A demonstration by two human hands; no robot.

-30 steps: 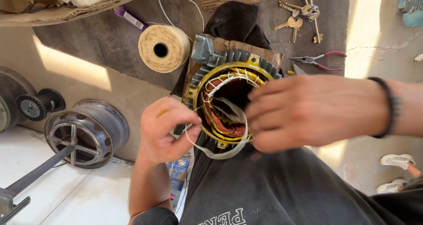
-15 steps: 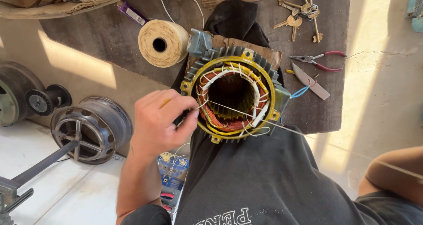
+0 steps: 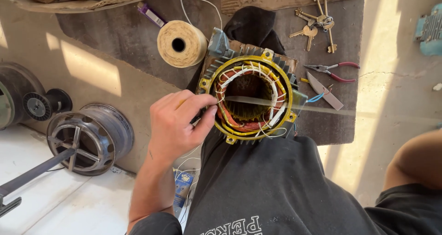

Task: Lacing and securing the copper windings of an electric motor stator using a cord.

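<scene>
Motor stator (image 3: pixel 248 101), coils being laced: left hand (image 3: pixel 177 124) pinches the taut cord (image 3: pixel 258 101) at the rim; right hand unseen. Next pull needs steady tension.

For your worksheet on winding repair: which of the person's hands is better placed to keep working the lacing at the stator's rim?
Probably the left hand: its fingertips pinch at the stator rim beside the windings. Of the right, only the forearm shows, drawn back.
</scene>
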